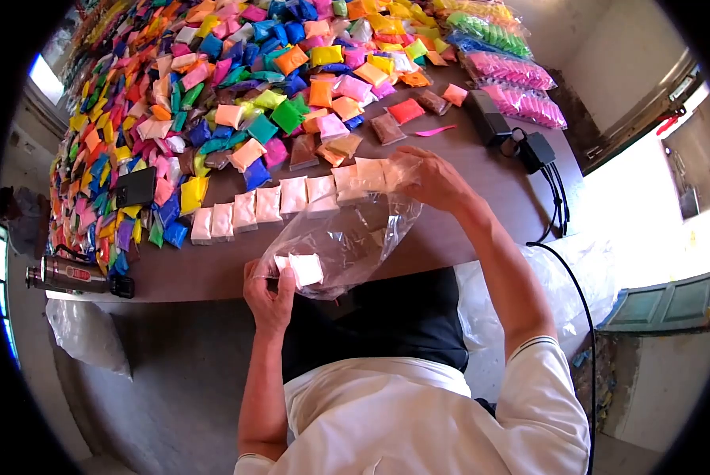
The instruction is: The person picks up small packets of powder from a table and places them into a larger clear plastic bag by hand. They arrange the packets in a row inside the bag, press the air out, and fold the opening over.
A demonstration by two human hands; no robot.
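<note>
A clear plastic bag (363,241) stretches between my two hands over the table's front edge. My left hand (272,297) is closed on the bag's lower left part, its thumb by a white packet (306,269) that shows at that end. At the bag's upper right, my right hand (434,178) is closed round its edge, next to the right end of a row of packets. That row of pale pink and peach packets (269,204) runs across the table, partly behind the bag.
A large heap of colourful packets (236,87) covers the table's back and left. A black phone (136,188) lies on it. Near the left edge is a metal flask (70,275). Black adapters (488,119) with cables and stacked bagged packets (517,71) are at right.
</note>
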